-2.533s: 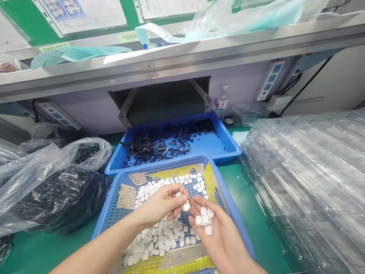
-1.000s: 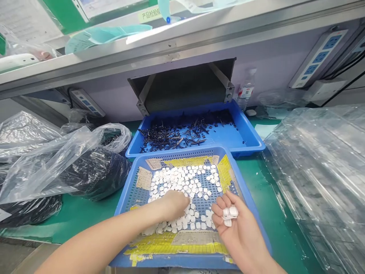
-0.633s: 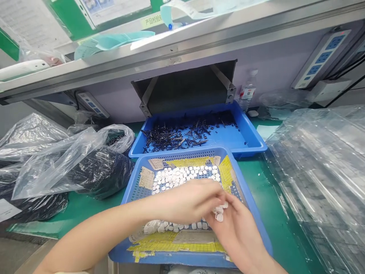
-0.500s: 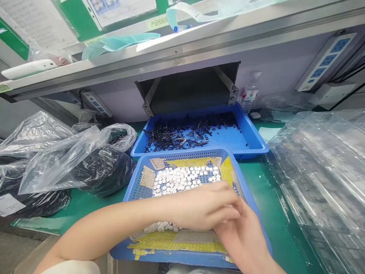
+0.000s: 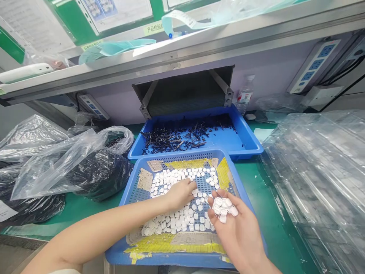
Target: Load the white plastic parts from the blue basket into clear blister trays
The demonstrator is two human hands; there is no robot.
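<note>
My right hand (image 5: 239, 232) is cupped palm up over the right side of the blue basket (image 5: 171, 258), holding a small heap of white rounded-square pieces (image 5: 224, 208). Inside the basket, my left hand (image 5: 180, 195) reaches down with its fingers curled together among the loose white pieces (image 5: 171, 222). Its fingertips are partly hidden, so what they pinch cannot be made out. Many white pieces lie scattered over the perforated basket floor, whose walls carry yellow and beige tape.
Behind the basket a blue tray (image 5: 248, 140) holds small black parts below a dark chute (image 5: 185, 93). Bags of black parts (image 5: 99, 173) stand left. Clear plastic trays (image 5: 316, 171) are stacked right. A water bottle (image 5: 244, 97) stands at the back, under a metal shelf edge (image 5: 171, 62).
My left hand has moved left, away from my right hand and down to the pieces in the basket. The white pieces in my right palm now show. The view has shifted slightly.
</note>
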